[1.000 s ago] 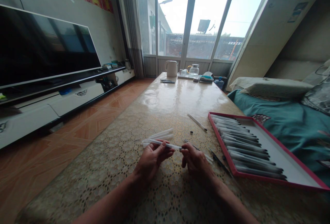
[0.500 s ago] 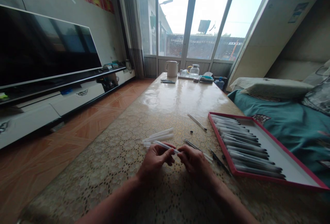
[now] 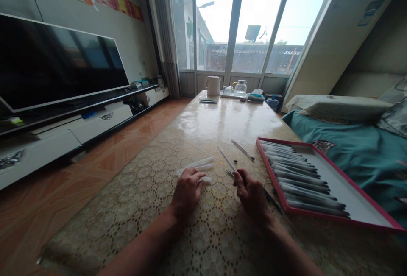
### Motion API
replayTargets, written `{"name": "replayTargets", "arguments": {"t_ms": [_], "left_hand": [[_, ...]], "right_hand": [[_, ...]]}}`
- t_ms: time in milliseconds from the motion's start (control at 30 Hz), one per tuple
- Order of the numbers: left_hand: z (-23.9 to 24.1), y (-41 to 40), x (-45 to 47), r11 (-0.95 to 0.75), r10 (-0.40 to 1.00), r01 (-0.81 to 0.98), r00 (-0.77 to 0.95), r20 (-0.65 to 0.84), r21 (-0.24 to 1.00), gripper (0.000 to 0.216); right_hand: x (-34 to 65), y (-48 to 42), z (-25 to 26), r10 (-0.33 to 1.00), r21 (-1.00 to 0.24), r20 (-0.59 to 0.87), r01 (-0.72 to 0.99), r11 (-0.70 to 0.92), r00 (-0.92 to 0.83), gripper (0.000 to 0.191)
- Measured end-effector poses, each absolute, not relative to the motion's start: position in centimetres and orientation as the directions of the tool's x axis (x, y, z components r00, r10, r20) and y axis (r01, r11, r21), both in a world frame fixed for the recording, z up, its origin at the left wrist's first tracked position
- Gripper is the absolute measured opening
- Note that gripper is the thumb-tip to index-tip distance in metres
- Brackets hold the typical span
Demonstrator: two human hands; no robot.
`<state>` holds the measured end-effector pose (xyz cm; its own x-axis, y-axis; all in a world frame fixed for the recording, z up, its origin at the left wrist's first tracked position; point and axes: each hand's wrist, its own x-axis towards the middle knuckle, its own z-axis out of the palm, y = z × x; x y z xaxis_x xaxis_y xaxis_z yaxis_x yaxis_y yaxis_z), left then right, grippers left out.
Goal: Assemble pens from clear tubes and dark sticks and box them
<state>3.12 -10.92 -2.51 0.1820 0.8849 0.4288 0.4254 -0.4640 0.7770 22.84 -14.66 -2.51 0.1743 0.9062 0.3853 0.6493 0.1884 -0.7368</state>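
My left hand (image 3: 188,188) is closed on a clear pen barrel (image 3: 206,179), low over the table, with the barrel's end sticking out past the thumb. Just beyond the fingers lie more clear pen barrels (image 3: 203,163) side by side. Pinched in my right hand (image 3: 252,191) is a thin pen refill (image 3: 225,156), which slants up and to the left. Metal tips of other refills (image 3: 229,172) show beside that hand; the rest of them is hidden under it. A small black cap (image 3: 235,161) and a pen (image 3: 243,149) lie farther off.
On the right, a red-edged box (image 3: 276,182) holds many capped pens (image 3: 305,178). A dark pen (image 3: 274,201) lies beside it. At the table's far end stand a kettle (image 3: 213,86), a glass pot (image 3: 241,87) and a tissue pack (image 3: 256,94). A bed (image 3: 349,136) borders the right side.
My hands have moved apart from the barrel they held together. The right hand now has a bare refill, and the left has gone slightly left to the loose barrels.
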Motion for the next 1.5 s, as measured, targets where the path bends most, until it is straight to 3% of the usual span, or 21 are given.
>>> {"name": "replayTargets", "arguments": {"t_ms": [167,300,400,500,600,767,900,1367,1500], "left_hand": [[-2.6,-11.3,3.7,-0.521,0.849,0.575,0.272,0.454,0.630,0.018],[-2.6,-11.1,3.7,-0.509,0.858,0.534,0.249,0.449,0.675,0.016],[-2.6,-10.6,3.6,-0.391,0.919,0.359,0.109,0.378,0.847,0.005],[-2.2,-10.1,3.2,-0.210,0.978,0.047,-0.006,0.210,0.977,0.020],[-1.5,-9.9,2.8,-0.064,0.998,-0.244,0.008,0.068,0.968,0.041],[-0.9,-9.7,2.4,0.084,0.994,-0.483,-0.022,-0.108,0.872,0.022],[-1.0,-9.6,2.3,0.133,0.984,-0.492,-0.036,-0.172,0.860,0.018],[-1.4,-10.3,3.2,0.111,0.993,-0.369,0.081,-0.087,0.923,0.032],[-1.7,-10.5,3.3,0.135,0.984,-0.292,0.151,-0.094,0.947,0.030]], "right_hand": [[22.9,-14.6,-2.5,0.898,-0.702,0.411,0.682,0.203,0.156,0.035],[22.8,-14.7,-2.6,0.902,-0.689,0.417,0.687,0.232,0.112,0.036],[22.7,-14.7,-2.6,0.903,-0.692,0.420,0.675,0.253,0.092,0.032],[22.5,-14.9,-2.5,0.889,-0.683,0.454,0.664,0.303,0.061,0.027],[22.0,-15.4,-2.1,0.871,-0.637,0.492,0.685,0.355,0.006,0.022],[21.1,-16.4,-1.5,0.860,-0.564,0.507,0.732,0.381,-0.057,0.012],[21.0,-16.4,-1.4,0.867,-0.545,0.492,0.747,0.381,-0.083,0.011],[21.3,-16.0,-1.6,0.872,-0.481,0.464,0.782,0.396,-0.155,0.014],[21.8,-15.7,-1.8,0.875,-0.343,0.414,0.847,0.405,-0.251,0.019]]}}
